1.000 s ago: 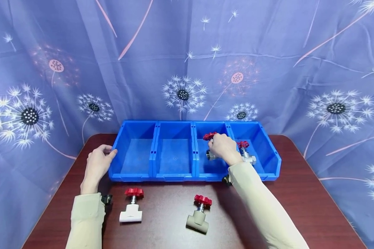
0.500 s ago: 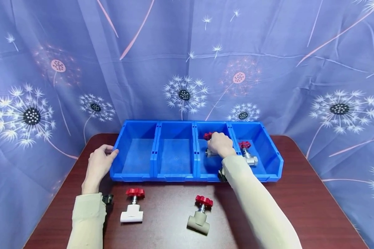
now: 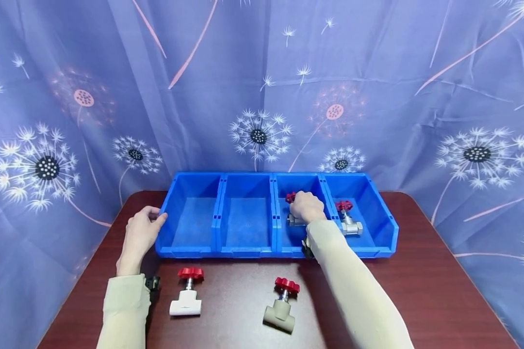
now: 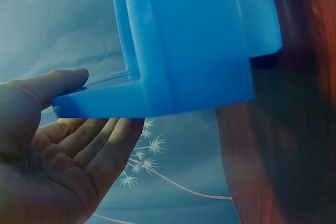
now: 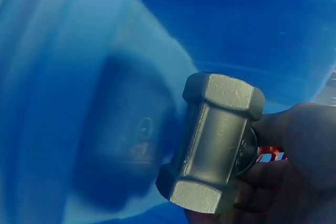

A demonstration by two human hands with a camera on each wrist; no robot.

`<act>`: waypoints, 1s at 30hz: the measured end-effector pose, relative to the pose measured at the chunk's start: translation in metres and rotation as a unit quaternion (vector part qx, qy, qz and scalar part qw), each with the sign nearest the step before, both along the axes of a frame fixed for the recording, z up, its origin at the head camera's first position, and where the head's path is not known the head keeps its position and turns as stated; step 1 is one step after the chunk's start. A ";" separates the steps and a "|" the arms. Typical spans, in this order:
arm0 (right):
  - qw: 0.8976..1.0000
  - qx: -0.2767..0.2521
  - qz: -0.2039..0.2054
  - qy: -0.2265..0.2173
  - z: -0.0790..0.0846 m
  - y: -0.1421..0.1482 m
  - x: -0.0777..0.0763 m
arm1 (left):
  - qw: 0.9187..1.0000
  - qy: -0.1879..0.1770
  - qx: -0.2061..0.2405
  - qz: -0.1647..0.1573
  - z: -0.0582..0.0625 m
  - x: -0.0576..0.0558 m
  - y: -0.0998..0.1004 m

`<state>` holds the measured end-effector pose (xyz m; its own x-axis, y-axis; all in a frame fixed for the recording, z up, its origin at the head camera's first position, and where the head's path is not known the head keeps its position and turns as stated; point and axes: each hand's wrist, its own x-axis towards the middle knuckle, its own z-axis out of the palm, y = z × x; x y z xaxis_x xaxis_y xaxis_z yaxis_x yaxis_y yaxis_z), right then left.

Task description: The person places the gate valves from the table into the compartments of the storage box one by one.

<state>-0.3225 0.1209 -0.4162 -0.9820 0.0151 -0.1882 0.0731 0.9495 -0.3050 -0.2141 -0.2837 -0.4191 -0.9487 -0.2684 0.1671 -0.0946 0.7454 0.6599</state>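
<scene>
My right hand reaches into the third compartment from the left and holds a silver metal gate valve with a red handwheel. In the right wrist view the valve's body with hexagonal ends hangs close over the bin floor, the fingers round its neck, the handwheel mostly hidden behind them. My left hand pinches the left wall of the blue four-part bin, thumb on one side and fingers on the other, as the left wrist view shows. A second metal valve with a red wheel stands in the rightmost compartment.
On the dark wooden table in front of the bin stand a white plastic valve at left and a grey-green plastic valve nearer the middle, both with red wheels. A blue dandelion-print curtain hangs behind.
My right hand and the metal valve have shifted slightly left and lower inside the third compartment. The left hand keeps its place on the bin wall.
</scene>
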 end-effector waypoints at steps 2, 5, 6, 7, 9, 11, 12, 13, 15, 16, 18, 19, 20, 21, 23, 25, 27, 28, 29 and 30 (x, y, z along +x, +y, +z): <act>1.000 -0.001 -0.004 -0.005 -0.005 0.000 0.000 | 1.000 -0.010 0.004 0.000 -0.002 0.002 0.001; 1.000 0.000 -0.008 -0.005 -0.011 0.000 0.000 | 1.000 -0.020 0.009 -0.001 -0.003 0.003 0.001; 1.000 -0.001 -0.008 -0.003 -0.012 -0.001 0.000 | 1.000 -0.021 0.010 0.000 -0.003 0.003 0.001; 1.000 -0.002 -0.009 -0.002 -0.013 -0.001 0.000 | 1.000 -0.021 0.010 0.000 -0.003 0.004 0.000; 1.000 -0.002 -0.008 -0.002 -0.014 -0.003 0.000 | 1.000 -0.020 0.010 0.001 -0.003 0.004 0.000; 1.000 -0.001 -0.011 -0.004 -0.015 -0.004 0.000 | 1.000 -0.021 0.009 0.000 -0.002 0.004 -0.001; 1.000 0.000 -0.012 -0.005 -0.015 -0.005 0.000 | 1.000 -0.022 0.009 0.000 -0.002 0.004 -0.001; 1.000 0.001 -0.014 -0.005 -0.015 -0.006 -0.001 | 1.000 -0.022 0.009 -0.001 -0.002 0.004 -0.002; 1.000 0.000 -0.016 -0.004 -0.016 -0.007 -0.002 | 1.000 -0.022 0.008 -0.001 -0.001 0.004 -0.002; 1.000 0.001 -0.018 -0.002 -0.016 -0.007 -0.003 | 1.000 -0.020 0.007 -0.001 -0.001 0.003 -0.002; 1.000 0.001 -0.021 0.001 -0.017 -0.008 -0.004 | 1.000 -0.017 0.006 -0.002 0.000 0.003 -0.003; 1.000 0.000 -0.022 0.001 -0.018 -0.009 -0.005 | 1.000 -0.016 0.005 -0.003 0.000 0.003 -0.003; 1.000 -0.001 -0.022 0.000 -0.019 -0.009 -0.005 | 1.000 -0.014 0.005 -0.003 0.000 0.003 -0.003; 1.000 -0.002 -0.021 -0.002 -0.019 -0.010 -0.005 | 1.000 -0.013 0.005 -0.003 0.001 0.003 -0.003; 1.000 -0.001 -0.020 -0.002 -0.020 -0.011 -0.006 | 1.000 -0.014 0.004 -0.002 0.001 0.003 -0.003; 1.000 0.003 -0.020 -0.001 -0.020 -0.012 -0.006 | 1.000 -0.015 0.004 -0.002 0.002 0.003 -0.003; 1.000 0.006 -0.021 0.003 -0.019 -0.012 -0.006 | 1.000 -0.016 0.005 -0.003 0.002 0.002 -0.002; 1.000 0.009 -0.021 0.006 -0.018 -0.013 -0.006 | 1.000 -0.017 0.006 -0.004 0.002 0.002 -0.001; 1.000 0.010 -0.022 0.008 -0.018 -0.013 -0.006 | 1.000 -0.016 0.007 -0.005 0.003 0.002 -0.001; 1.000 0.010 -0.022 0.009 -0.018 -0.014 -0.006 | 1.000 -0.016 0.008 -0.006 0.003 0.002 0.000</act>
<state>-0.3281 0.1074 -0.4338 -0.9834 0.0625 -0.1706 0.1102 0.9517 -0.2867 -0.2121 -0.2841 -0.4163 -0.9566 -0.2600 0.1317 -0.1081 0.7362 0.6680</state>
